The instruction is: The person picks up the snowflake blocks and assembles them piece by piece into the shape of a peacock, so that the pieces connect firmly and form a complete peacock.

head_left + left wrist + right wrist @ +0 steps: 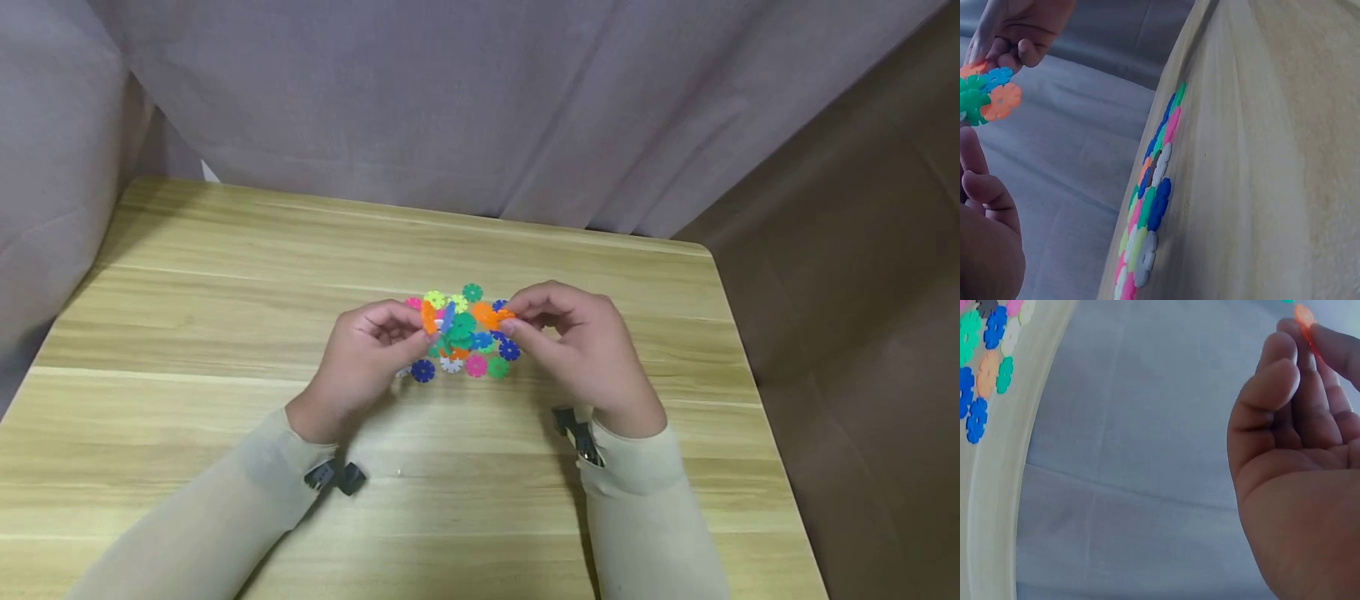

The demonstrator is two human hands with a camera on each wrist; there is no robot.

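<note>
Both hands hold one joined cluster of snowflake discs [461, 325] a little above the wooden table [225, 400]; the cluster [985, 94] is orange, green and blue. My left hand [375, 342] pinches its left end at an orange disc [428, 317]. My right hand [555, 329] pinches an orange disc [501, 315] at its right end; that orange disc [1303, 315] shows between thumb and fingers in the right wrist view. Below lies a pile of loose coloured discs [465, 362], seen edge-on as the pile [1147, 206] in the left wrist view.
A grey curtain [450, 100] hangs behind the table's far edge. A brown surface [862, 333] lies to the right of the table. Black wrist-camera mounts [337, 477] sit at both cuffs. Loose discs [985, 362] lie near the table's rim.
</note>
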